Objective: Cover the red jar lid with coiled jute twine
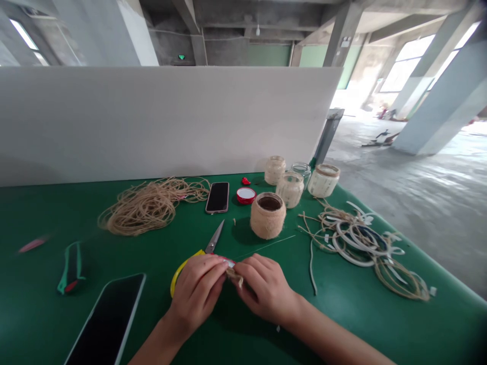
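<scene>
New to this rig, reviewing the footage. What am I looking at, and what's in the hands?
There's no machine here. This is one picture from a camera worn on a person's head, looking forward and down. The left hand seems to hold yellow-handled scissors, and the right hand pinches a bit of twine against it.

On the green table lie a loose heap of jute twine, a twine-wrapped jar, a group of glass jars, a red lid, two phones, and a tangle of twine and white strips. A white partition stands behind the table.
</scene>
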### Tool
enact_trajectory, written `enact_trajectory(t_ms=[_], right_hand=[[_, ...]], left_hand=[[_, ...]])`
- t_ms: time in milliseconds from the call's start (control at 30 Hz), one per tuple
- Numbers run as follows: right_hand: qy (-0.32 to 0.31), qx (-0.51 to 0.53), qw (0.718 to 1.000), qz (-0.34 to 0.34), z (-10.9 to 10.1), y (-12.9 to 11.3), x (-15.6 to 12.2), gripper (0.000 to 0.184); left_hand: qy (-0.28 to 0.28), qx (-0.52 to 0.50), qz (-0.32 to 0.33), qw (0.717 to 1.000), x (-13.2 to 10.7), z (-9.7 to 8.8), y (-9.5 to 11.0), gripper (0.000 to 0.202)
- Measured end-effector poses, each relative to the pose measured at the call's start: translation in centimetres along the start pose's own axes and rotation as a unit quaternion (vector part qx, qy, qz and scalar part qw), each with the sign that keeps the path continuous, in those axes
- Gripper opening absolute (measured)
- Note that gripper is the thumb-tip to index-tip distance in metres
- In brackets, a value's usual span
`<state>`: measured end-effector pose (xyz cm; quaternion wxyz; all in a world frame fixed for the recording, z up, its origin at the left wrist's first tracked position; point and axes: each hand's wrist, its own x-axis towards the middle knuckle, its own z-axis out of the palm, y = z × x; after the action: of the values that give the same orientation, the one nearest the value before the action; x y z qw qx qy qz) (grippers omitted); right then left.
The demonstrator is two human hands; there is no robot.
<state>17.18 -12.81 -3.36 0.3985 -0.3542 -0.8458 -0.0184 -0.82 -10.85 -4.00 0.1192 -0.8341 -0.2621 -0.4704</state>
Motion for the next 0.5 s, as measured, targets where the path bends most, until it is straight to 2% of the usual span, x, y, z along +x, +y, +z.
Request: enact_trajectory(t_ms=[200, 500], right_hand=[[-0.003, -0.014, 1.0, 0.002, 0.02, 0.03, 0.02, 0.013], [-0.009, -0.033, 0.999, -0.006, 0.13, 0.09, 0.11, 0.014]], left_hand=[[-0.024, -0.021, -0.024, 0.999, -0.12, -0.02, 0.0, 0.032], [-0.017, -0.09, -0.08, 0.993, 0.16, 0.05, 0.08, 0.021]])
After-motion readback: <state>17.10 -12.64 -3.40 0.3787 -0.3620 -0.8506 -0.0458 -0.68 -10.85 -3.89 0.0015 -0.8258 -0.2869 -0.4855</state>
